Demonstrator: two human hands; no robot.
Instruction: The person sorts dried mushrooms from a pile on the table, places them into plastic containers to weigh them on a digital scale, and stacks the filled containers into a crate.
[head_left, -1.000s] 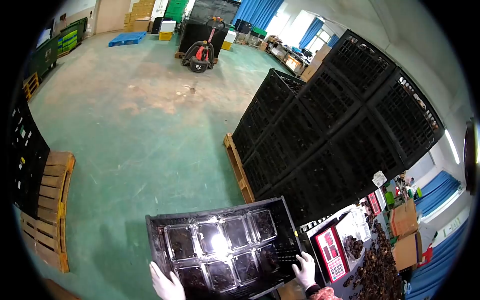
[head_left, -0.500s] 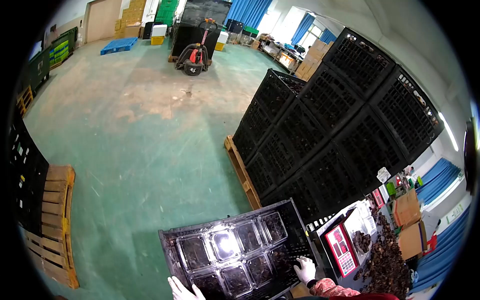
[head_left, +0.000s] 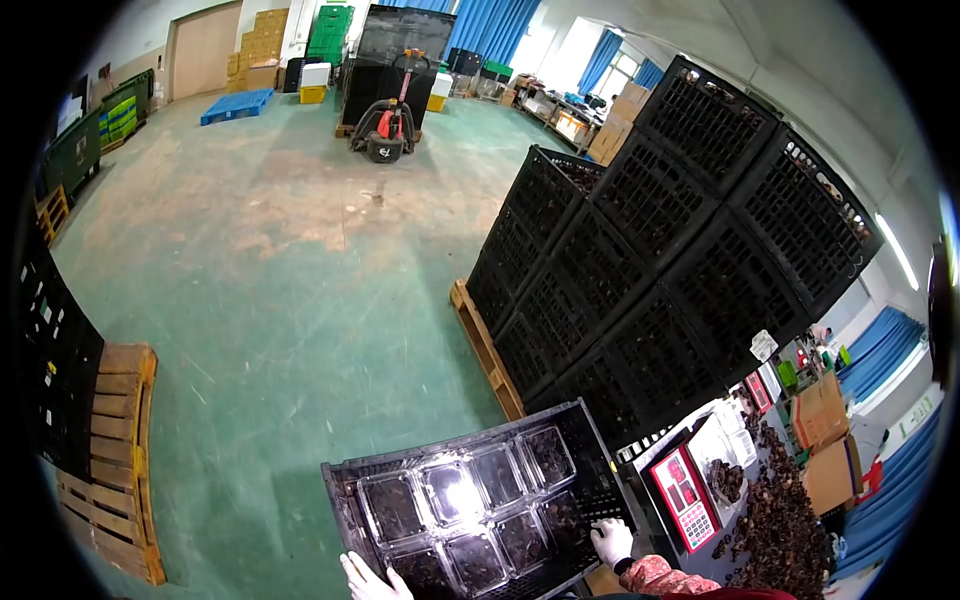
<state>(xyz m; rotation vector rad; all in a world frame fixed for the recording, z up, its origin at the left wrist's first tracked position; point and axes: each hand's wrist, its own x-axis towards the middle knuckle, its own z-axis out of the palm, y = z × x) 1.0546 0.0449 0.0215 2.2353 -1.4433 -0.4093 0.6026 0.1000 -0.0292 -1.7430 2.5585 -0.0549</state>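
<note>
Black crate sits at bottom ctr of view, nr side of stacked crates, L of red scale. What's under it: can't tell. Progress, as judged: 8 clear boxes packed inside, 2 rows x 4, dark contents thru lids; layer looks near full. Unboxed: loose dark pieces on table, R of scale. Any deeper layer hidden.

Orientation: open side up toward cam; long axis runs L-R, slanting, R end higher in view. Short ends face the 2 hands; true tilt unclear, lens distorts.

Grip: L hand, gloved, at crate's L end nr near corner, thumb wide of fingers; contact unclear. R hand, gloved, at R end rim, fingers bent; can't tell if closed on it.
</note>
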